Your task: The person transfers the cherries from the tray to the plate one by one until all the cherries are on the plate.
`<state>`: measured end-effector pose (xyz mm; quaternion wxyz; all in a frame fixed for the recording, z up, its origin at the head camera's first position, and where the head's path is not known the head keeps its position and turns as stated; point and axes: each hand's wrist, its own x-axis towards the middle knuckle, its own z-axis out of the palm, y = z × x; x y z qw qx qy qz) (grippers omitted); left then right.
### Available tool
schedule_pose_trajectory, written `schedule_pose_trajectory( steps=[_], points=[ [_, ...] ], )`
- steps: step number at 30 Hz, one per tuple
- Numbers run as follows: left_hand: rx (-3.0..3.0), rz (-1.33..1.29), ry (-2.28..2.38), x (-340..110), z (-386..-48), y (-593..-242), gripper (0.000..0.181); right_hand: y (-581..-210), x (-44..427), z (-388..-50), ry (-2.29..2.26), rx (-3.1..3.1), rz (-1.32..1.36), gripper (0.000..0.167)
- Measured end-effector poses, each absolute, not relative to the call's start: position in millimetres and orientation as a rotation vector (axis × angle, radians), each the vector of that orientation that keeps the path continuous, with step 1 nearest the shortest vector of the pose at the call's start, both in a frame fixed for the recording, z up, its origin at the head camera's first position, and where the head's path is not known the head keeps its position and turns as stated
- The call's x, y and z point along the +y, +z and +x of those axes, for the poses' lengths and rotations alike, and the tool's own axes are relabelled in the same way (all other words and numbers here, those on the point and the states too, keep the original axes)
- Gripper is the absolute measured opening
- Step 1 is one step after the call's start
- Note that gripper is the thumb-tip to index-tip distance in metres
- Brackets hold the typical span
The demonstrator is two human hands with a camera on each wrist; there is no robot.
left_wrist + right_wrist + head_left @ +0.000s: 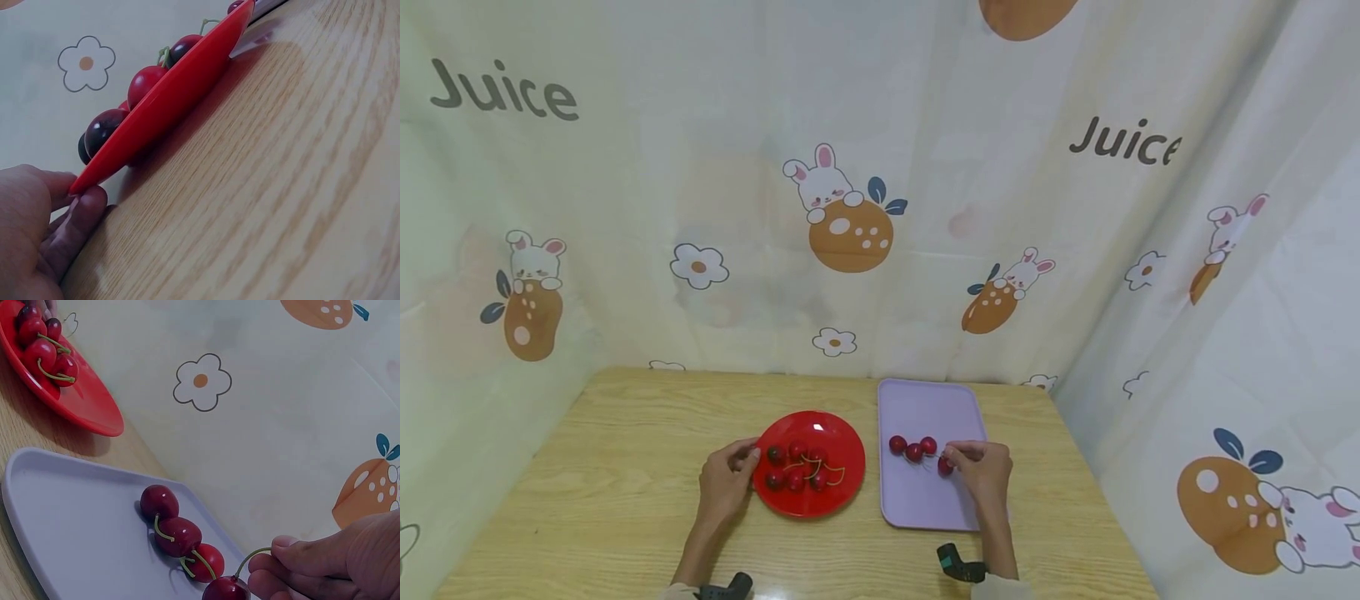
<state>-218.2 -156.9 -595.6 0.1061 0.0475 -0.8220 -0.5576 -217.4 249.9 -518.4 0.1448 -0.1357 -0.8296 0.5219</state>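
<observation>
My left hand [726, 483] pinches the left rim of a red plate [842, 500], thumb above and fingers below in the left wrist view. Several dark red cherries [148, 84] with green stems lie together on that plate. Over the lilac tray [917, 508], my right hand [985, 467] pinches the stem of one cherry [226, 590] between thumb and fingertip. Whether this cherry touches the tray I cannot tell. Beside it, 3 more cherries [179, 536] sit in a row on the tray, their stems showing in the right wrist view.
Plate and tray stand side by side on a light wooden table [625, 450], with a narrow strip of wood between them. A printed curtain [737, 167] hangs behind the table and along its sides. Each wrist wears a black strap [961, 567] with a small device.
</observation>
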Motion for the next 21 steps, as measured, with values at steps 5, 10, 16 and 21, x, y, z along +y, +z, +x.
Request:
schedule_pose_trajectory(
  steps=[5,10,16,21],
  points=[
    [-2.431,0.154,-1.637,-155.9,-218.2,-594.8,0.028,-518.3,247.9,-216.3,1.493,-2.394,-0.381,0.011],
    [-2.432,0.16,-1.634,-155.9,-217.9,-594.4,0.028,-519.2,246.2,-217.3,1.491,-2.39,-0.383,0.009],
    [-2.424,0.153,-1.644,-155.7,-218.2,-594.6,0.028,-518.4,245.7,-218.9,1.483,-2.394,-0.381,0.008],
    [-2.423,0.158,-1.646,-155.6,-218.1,-594.9,0.027,-517.5,243.6,-218.5,1.517,-2.389,-0.379,0.009]
  ],
)
